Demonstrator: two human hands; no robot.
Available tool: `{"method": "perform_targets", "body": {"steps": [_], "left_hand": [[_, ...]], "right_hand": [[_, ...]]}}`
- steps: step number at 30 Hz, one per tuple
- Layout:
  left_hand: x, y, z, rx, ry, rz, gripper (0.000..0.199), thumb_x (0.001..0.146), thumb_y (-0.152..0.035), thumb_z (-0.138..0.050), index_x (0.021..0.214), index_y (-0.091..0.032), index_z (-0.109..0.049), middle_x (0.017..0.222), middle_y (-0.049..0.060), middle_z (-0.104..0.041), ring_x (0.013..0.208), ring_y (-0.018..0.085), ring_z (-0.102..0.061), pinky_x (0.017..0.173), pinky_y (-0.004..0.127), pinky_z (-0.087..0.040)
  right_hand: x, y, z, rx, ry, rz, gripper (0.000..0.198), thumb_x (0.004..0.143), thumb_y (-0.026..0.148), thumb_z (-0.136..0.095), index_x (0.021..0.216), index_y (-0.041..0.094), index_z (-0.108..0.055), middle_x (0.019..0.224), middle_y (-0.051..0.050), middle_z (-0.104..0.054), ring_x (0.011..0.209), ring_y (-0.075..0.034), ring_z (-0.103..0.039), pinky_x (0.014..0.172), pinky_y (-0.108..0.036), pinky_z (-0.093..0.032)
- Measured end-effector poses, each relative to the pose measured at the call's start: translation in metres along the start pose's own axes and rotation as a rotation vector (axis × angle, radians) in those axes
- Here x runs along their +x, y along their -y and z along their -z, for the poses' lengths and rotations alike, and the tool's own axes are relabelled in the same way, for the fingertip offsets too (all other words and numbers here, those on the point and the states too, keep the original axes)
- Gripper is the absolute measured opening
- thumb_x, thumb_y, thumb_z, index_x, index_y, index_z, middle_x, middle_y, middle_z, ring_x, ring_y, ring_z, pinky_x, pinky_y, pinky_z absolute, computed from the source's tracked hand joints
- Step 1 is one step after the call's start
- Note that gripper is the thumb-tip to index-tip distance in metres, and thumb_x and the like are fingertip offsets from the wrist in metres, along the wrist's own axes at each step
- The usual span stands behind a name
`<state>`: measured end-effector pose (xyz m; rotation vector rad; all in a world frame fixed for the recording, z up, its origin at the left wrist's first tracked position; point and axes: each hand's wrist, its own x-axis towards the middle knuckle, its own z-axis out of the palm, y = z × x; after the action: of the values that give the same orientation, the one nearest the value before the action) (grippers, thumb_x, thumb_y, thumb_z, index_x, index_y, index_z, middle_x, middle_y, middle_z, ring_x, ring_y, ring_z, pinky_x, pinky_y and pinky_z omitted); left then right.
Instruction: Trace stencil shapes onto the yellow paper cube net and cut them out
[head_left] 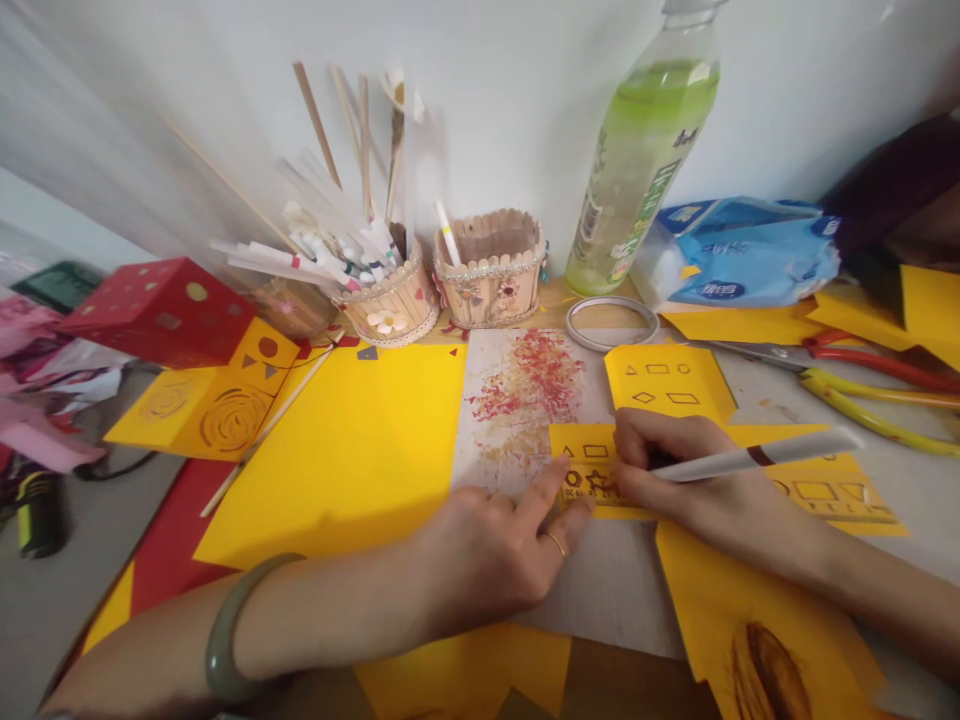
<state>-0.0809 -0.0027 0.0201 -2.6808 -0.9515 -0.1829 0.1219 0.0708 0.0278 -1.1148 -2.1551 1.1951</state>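
Observation:
A long yellow paper strip (870, 490) lies across the middle right, with outlined shapes, a star and small numbers along it. My right hand (712, 475) is closed around a white marker (810, 447) with a dark band, its tip end hidden behind the fingers at the strip. At the strip's left end my left hand (495, 550) rests with index and another finger stretched apart on the paper; it wears a ring, and a green bangle (221, 640) circles the wrist. Just beyond the strip sits a yellow piece (667, 382) with outlined shapes.
Yellow card (360, 440) covers the left. Behind stand a stick basket of markers (394, 310), another basket (491, 295), a green drink bottle (645, 150) and a tape roll (574, 330). Scissors (877, 405) and blue tissues (757, 250) lie right, a red box (165, 310) left.

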Motion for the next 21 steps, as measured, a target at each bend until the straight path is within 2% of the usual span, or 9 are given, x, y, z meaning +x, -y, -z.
{"method": "perform_targets", "body": {"steps": [21], "left_hand": [[-0.0002, 0.0002, -0.0015, 0.005, -0.019, 0.003, 0.032, 0.092, -0.019, -0.042, 0.119, -0.015, -0.059, 0.121, 0.019, -0.061, 0.039, 0.008, -0.052, 0.035, 0.022, -0.042]], "right_hand": [[-0.0038, 0.0003, -0.0015, -0.028, -0.038, 0.009, 0.025, 0.077, 0.018, -0.049, 0.060, 0.023, -0.032, 0.053, 0.006, -0.036, 0.048, -0.009, -0.032, 0.041, -0.022, -0.026]]}}
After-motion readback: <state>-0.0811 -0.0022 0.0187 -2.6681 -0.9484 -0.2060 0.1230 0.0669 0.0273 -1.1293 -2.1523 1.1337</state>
